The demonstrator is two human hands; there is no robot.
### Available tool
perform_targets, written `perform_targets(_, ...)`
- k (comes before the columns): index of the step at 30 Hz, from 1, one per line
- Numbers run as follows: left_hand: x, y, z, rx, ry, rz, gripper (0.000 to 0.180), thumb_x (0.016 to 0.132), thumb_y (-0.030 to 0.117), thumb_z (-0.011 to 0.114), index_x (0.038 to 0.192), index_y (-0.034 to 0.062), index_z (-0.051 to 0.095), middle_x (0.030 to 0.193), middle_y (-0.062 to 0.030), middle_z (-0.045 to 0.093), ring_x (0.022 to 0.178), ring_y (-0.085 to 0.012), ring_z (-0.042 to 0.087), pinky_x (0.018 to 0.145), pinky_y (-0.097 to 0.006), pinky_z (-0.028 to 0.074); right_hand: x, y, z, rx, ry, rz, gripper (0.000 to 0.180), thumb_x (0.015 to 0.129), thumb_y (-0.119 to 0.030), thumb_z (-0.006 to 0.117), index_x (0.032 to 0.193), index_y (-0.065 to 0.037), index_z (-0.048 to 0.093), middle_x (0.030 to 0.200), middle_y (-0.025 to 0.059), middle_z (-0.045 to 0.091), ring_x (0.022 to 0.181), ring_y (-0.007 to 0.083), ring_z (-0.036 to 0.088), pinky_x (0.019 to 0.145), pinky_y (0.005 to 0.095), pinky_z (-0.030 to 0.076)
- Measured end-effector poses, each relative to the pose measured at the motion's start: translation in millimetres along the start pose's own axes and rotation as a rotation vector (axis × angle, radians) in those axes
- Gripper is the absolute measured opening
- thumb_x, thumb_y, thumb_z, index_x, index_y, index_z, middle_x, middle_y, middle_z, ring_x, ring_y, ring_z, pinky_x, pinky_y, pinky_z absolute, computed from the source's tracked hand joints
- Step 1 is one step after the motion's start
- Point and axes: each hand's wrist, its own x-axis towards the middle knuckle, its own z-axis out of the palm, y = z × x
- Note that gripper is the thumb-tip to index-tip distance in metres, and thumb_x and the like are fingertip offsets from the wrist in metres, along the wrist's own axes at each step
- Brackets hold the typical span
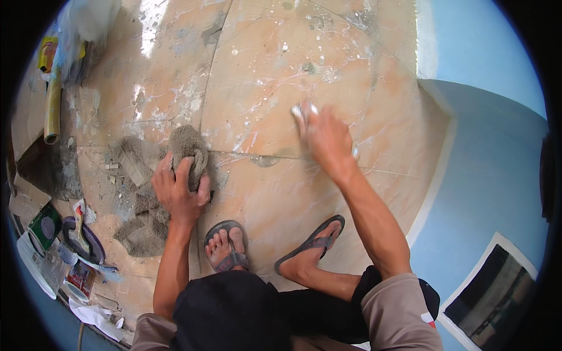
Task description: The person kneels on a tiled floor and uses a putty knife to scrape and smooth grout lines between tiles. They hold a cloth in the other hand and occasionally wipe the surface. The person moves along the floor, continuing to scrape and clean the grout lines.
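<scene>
My left hand is closed on a bunched grey-brown rag, pressing it near the floor on my left. Under and beside it lie more dusty grey-brown pieces, some of them flat and folded. My right hand is farther out and to the right, low over the tiled floor, and smeared by motion. Its fingers are closed round something whitish and shiny, and blur hides what kind of thing it is. White specks and smears mark the tiles around it.
Light blue walls stand on the right. At the left lie a cardboard tube, clear plastic, a green can, a dark round container with a brush, and white paper. My sandalled feet are below.
</scene>
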Motion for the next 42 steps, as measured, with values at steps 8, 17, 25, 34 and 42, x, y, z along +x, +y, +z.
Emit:
perform_targets(8,-1.8,1.8,5.2,-0.009,-0.02,0.013,0.049,0.076,0.023,0.079,0.123,0.0117,0.067,0.132,-0.023,0.062,0.121,-0.0426,0.059,0.101,-0.052,0.043,68.7,20.8,-10.4,0.039,0.021,0.003,0.038,0.107,-0.033,0.055,0.127,-0.004,0.069,0.092,0.0255,0.071,0.079,0.0413,0.074,0.069,0.0496,0.061)
perform_targets(17,-4.6,6.0,3.6,0.013,-0.01,0.014,0.05,0.076,0.022,0.079,0.124,0.0121,0.066,0.131,-0.023,0.062,0.12,-0.0427,0.06,0.1,-0.052,0.044,38.3,59.0,-11.2,0.018,-0.048,0.117,0.034,0.108,-0.033,0.053,0.113,-0.004,0.07,0.095,0.0274,0.071,0.08,0.0432,0.074,0.07,0.0518,0.06)
perform_targets(25,-1.8,3.8,-1.3,0.034,-0.016,0.002,0.051,0.076,0.02,0.08,0.124,0.0123,0.065,0.131,-0.0227,0.063,0.12,-0.0423,0.06,0.1,-0.052,0.044,-3.4,47.6,5.9,-0.016,0.042,0.106,0.04,0.108,-0.037,0.054,0.104,-0.002,0.072,0.084,0.0267,0.071,0.084,0.0436,0.074,0.071,0.051,0.06)
perform_targets(34,-3.0,-0.5,0.4,0.016,0.015,0.025,0.05,0.077,0.021,0.08,0.123,0.0123,0.066,0.131,-0.0233,0.062,0.12,-0.0421,0.06,0.1,-0.052,0.045,22.3,68.6,-9.2,0.005,-0.049,0.115,0.039,0.108,-0.039,0.053,0.105,-0.005,0.074,0.088,0.0271,0.073,0.084,0.0456,0.073,0.077,0.0537,0.059)
perform_targets(42,-2.5,3.9,4.0,0.007,-0.007,0.021,0.049,0.076,0.021,0.079,0.123,0.0122,0.066,0.13,-0.0229,0.063,0.119,-0.042,0.06,0.101,-0.051,0.045,79.1,103.6,-23.8,-0.004,-0.016,0.181,0.04,0.107,-0.041,0.054,0.113,-0.006,0.072,0.09,0.0271,0.072,0.088,0.0466,0.072,0.078,0.0538,0.058)
